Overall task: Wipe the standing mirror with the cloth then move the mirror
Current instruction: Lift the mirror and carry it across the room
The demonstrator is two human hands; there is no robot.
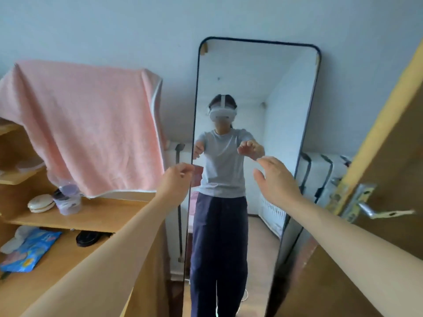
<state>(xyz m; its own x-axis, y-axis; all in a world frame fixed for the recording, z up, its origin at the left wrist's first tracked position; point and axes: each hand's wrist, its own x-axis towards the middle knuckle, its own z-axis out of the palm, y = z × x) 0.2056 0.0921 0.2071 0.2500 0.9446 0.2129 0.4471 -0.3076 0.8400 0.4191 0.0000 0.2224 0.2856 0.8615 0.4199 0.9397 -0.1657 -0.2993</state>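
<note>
Mirror (254,92): thin black frame, small tan tabs at both top corners. Reflection shows a pale grey-blue T-shirt, dark navy trousers, white headset. Wall (114,26): plain pale blue-grey. Towel (87,124): salmon pink, white edging along side and bottom hem. Shelf unit (96,216): light yellow-tan wood. On it: cream round case (41,203), lilac cup (68,202), blue packet (32,248) with multicolour print, black item (88,239). Door (389,138): brown wood face, yellow edge; lever handle (386,212) silver. Radiator (325,175): white with black bands.
</note>
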